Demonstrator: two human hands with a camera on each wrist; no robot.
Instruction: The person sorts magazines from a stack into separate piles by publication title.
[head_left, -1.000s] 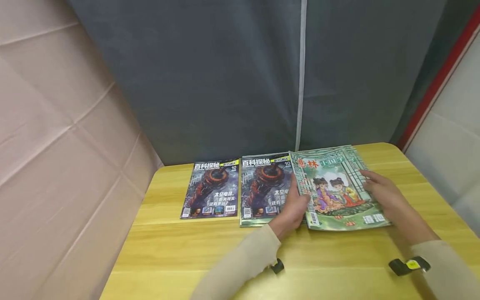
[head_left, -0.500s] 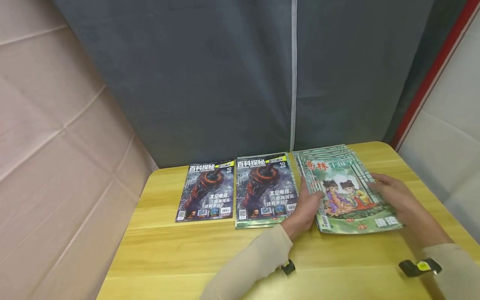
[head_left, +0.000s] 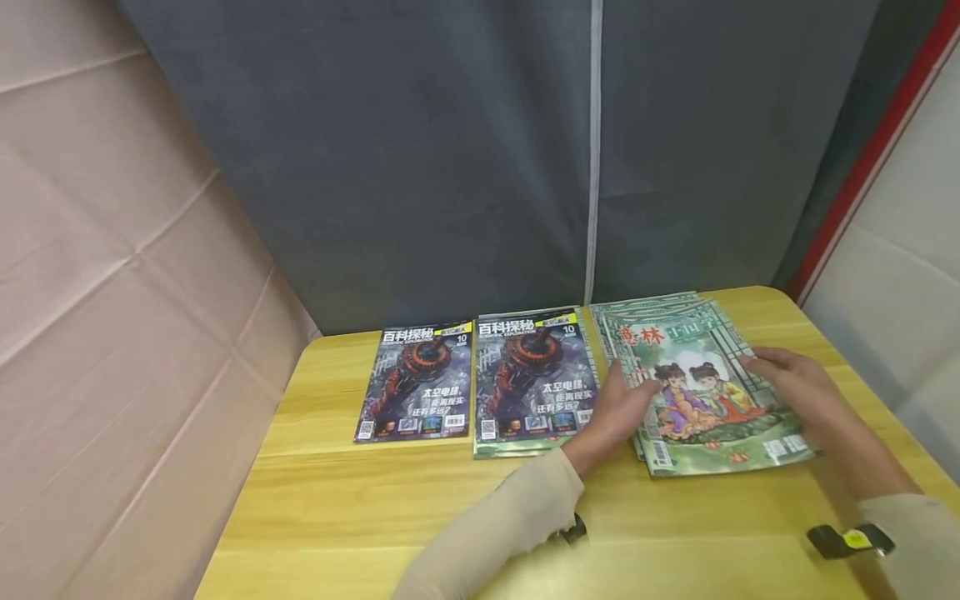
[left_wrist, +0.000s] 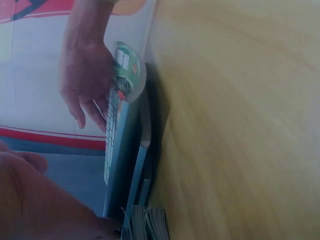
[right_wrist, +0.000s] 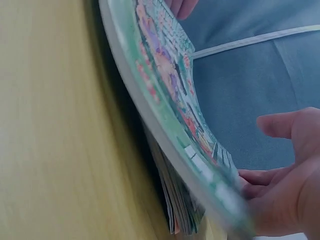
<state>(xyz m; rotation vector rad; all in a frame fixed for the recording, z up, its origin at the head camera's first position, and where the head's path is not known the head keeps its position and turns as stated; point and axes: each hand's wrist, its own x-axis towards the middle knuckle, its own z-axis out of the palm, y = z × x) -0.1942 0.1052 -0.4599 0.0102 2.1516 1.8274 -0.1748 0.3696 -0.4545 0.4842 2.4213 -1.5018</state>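
A green magazine (head_left: 712,400) with two cartoon children on its cover lies on top of a loosely fanned stack of green magazines (head_left: 660,304) at the table's right. My left hand (head_left: 611,412) grips its spine side, thumb at the cover's left edge in the head view. At the opposite edge is my right hand (head_left: 802,396). The right wrist view has the right thumb (right_wrist: 277,125) raised off the cover and the other fingers against the edge. That top magazine bows upward there, its near edge (right_wrist: 170,145) lifted over the pages below.
Left of the hands, a dark science magazine (head_left: 536,375) rests on green ones. Farther left lies another dark magazine (head_left: 416,379). Behind the wooden table (head_left: 360,517) hangs a grey curtain (head_left: 375,167), with a pale cloth wall (head_left: 112,333) at the left.
Both hands have moved right and slightly nearer with the top green magazine, uncovering more of the middle dark magazine and of the green stack's upper left.
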